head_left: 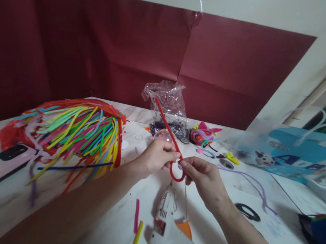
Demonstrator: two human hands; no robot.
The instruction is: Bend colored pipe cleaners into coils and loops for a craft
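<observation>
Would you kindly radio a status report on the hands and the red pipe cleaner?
Left hand and right hand pinching red pipe cleaner. One end curved into a loop, other straight, slanting up. White glue gun lying close below.

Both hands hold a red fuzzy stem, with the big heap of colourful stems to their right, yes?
Not quite: the heap of colourful stems lies to their left, as the head view shows. The left hand and right hand do hold the red fuzzy stem.

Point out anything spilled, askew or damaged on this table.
The fuzzy sticks at left look spilled, straggling past the red bag onto the tabletop. A pink piece and a yellow piece lie stray beside the glue gun. No damage stands out.
</observation>
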